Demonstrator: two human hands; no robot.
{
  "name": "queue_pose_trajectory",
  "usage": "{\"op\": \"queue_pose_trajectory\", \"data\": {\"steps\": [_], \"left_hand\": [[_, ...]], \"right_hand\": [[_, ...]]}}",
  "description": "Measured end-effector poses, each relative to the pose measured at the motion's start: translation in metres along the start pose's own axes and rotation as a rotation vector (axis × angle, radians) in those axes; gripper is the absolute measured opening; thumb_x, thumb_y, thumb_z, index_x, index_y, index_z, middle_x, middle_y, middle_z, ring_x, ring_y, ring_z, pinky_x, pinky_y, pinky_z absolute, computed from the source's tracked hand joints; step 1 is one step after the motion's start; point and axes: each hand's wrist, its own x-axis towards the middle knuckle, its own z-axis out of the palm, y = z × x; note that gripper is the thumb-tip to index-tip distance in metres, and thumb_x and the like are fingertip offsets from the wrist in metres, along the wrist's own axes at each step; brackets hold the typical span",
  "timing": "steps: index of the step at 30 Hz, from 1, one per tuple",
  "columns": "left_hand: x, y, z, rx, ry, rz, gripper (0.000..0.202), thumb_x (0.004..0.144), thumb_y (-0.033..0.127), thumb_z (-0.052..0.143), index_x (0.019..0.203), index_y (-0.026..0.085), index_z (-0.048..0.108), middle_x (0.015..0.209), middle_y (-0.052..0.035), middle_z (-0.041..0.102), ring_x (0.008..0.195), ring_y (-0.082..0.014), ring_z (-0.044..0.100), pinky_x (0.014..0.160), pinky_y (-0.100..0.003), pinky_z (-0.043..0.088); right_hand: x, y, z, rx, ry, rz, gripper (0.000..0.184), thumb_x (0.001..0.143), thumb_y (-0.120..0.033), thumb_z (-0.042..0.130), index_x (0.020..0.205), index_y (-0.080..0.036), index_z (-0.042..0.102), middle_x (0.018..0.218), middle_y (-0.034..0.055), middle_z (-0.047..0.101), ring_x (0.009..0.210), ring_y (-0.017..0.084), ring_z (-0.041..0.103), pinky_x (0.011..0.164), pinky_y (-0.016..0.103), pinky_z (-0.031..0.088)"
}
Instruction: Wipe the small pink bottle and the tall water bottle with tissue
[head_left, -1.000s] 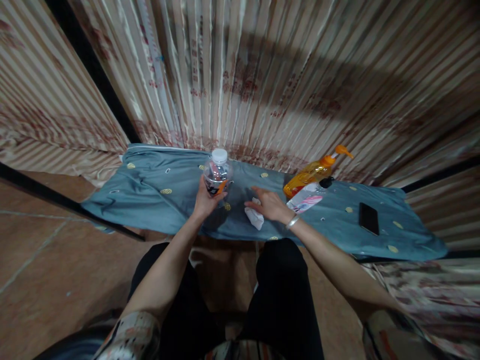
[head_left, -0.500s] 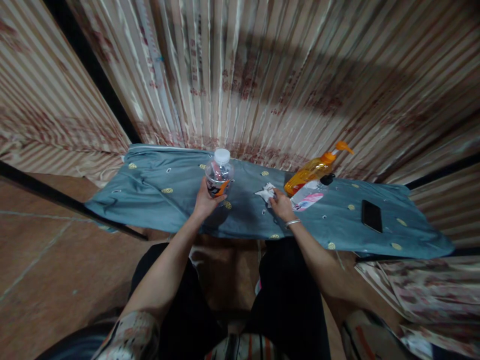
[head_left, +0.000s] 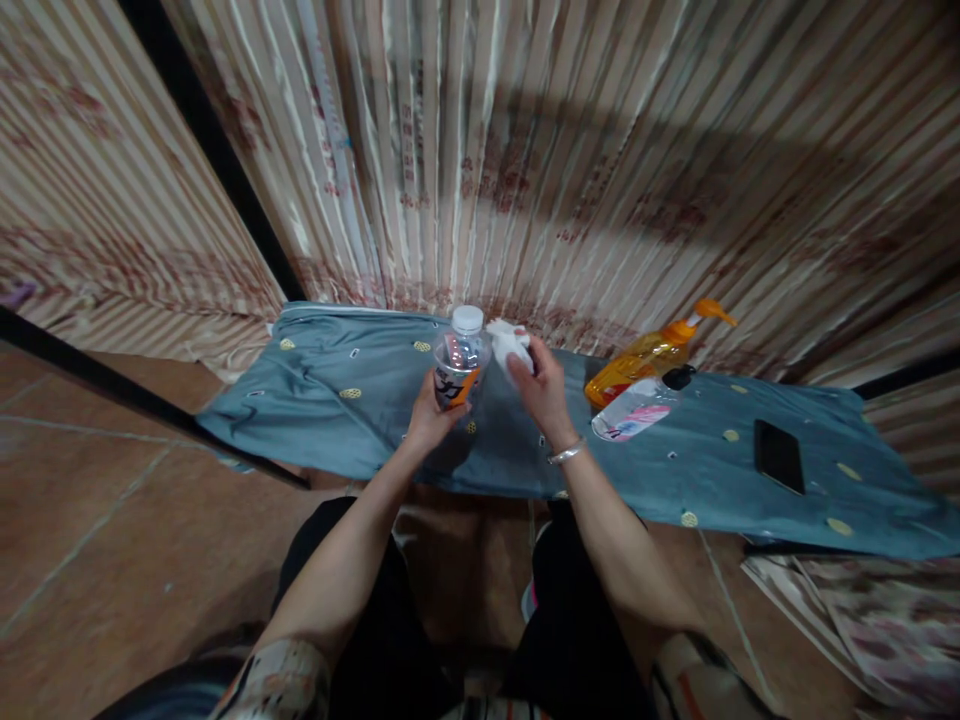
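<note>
My left hand (head_left: 431,415) is wrapped round the lower part of a clear plastic bottle (head_left: 460,362) with a white cap, holding it upright above the blue-grey cloth (head_left: 322,400). My right hand (head_left: 541,387) is closed on a crumpled white tissue (head_left: 508,342) and holds it right beside the bottle's upper part. Whether the tissue touches the bottle is not clear. A silver bracelet sits on my right wrist.
An orange pump bottle (head_left: 646,353) and a clear bottle with a pink label (head_left: 636,412) lie on the cloth to the right. A black phone (head_left: 779,455) lies farther right. Striped curtains (head_left: 525,160) hang behind. My knees are below the cloth's front edge.
My right hand picked the white tissue up off the cloth and carried it up and left to the bottle. My left hand kept holding the bottle.
</note>
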Motion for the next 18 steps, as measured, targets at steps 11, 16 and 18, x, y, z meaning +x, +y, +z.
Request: {"op": "queue_pose_trajectory", "data": {"steps": [11, 16, 18], "left_hand": [[-0.006, 0.014, 0.007, -0.217, -0.009, -0.042, 0.074, 0.049, 0.021, 0.086, 0.115, 0.020, 0.052, 0.103, -0.0026, 0.069, 0.097, -0.0227, 0.067, 0.094, -0.039, 0.053], [-0.002, 0.012, -0.003, -0.263, 0.040, -0.036, 0.084, 0.049, 0.026, 0.086, 0.123, 0.021, 0.046, 0.108, -0.0042, 0.068, 0.100, -0.0240, 0.068, 0.096, -0.041, 0.053], [-0.002, 0.010, -0.003, -0.262, 0.037, -0.044, 0.096, 0.051, 0.026, 0.084, 0.135, 0.021, 0.039, 0.114, -0.0067, 0.067, 0.105, -0.0260, 0.068, 0.098, -0.043, 0.053]], "right_hand": [[-0.013, -0.005, 0.060, 0.024, 0.084, 0.168, 0.056, 0.099, -0.065, 0.030, 0.112, -0.020, 0.061, 0.105, 0.0119, 0.070, 0.101, 0.025, 0.065, 0.097, 0.042, 0.050], [-0.059, 0.024, 0.061, 0.021, 0.011, 0.268, 0.065, 0.094, -0.067, 0.035, 0.121, -0.015, 0.064, 0.123, 0.0181, 0.070, 0.117, 0.030, 0.064, 0.107, 0.049, 0.046], [-0.065, 0.023, 0.057, 0.034, -0.002, 0.280, 0.062, 0.094, -0.064, 0.039, 0.123, -0.015, 0.064, 0.127, 0.0174, 0.069, 0.119, 0.031, 0.063, 0.108, 0.050, 0.045]]}}
